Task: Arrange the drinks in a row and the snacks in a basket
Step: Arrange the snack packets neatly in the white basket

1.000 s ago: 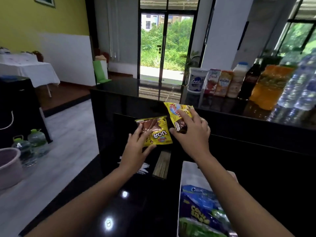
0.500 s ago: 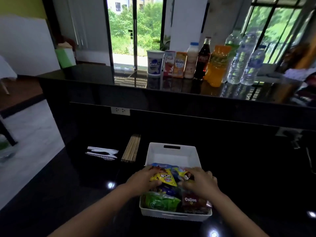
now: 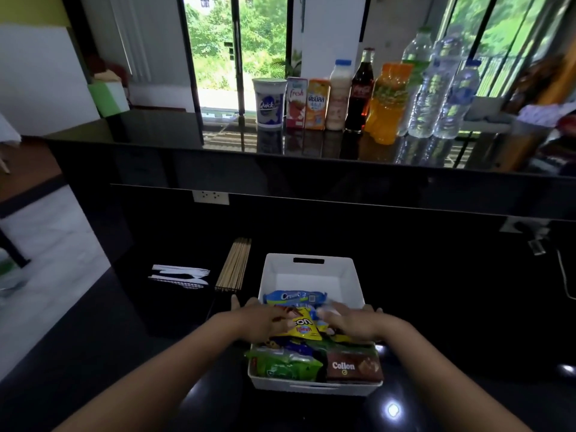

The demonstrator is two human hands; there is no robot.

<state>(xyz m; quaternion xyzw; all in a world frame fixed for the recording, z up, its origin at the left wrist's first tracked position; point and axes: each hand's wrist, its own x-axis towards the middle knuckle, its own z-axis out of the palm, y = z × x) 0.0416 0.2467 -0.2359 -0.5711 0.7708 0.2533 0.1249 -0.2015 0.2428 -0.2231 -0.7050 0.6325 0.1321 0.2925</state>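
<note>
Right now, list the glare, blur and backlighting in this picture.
Head view: the windows backlight the drinks; the glossy upper counter mirrors them; the lower counter is dim, with small glare spots; the right hand shows blurred fingertips; the wide lens bows straight edges near the frame's sides.

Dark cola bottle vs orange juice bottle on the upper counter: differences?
The slim-necked dark cola bottle is narrow, its liquid near-black; the squat orange plastic juice bottle is wider, its liquid bright orange. The cola bottle's cap reaches higher than the juice bottle's top. The juice bottle's base sits slightly forward of the cola bottle's. Both stand upright, side by side, on the glossy black counter.
</note>
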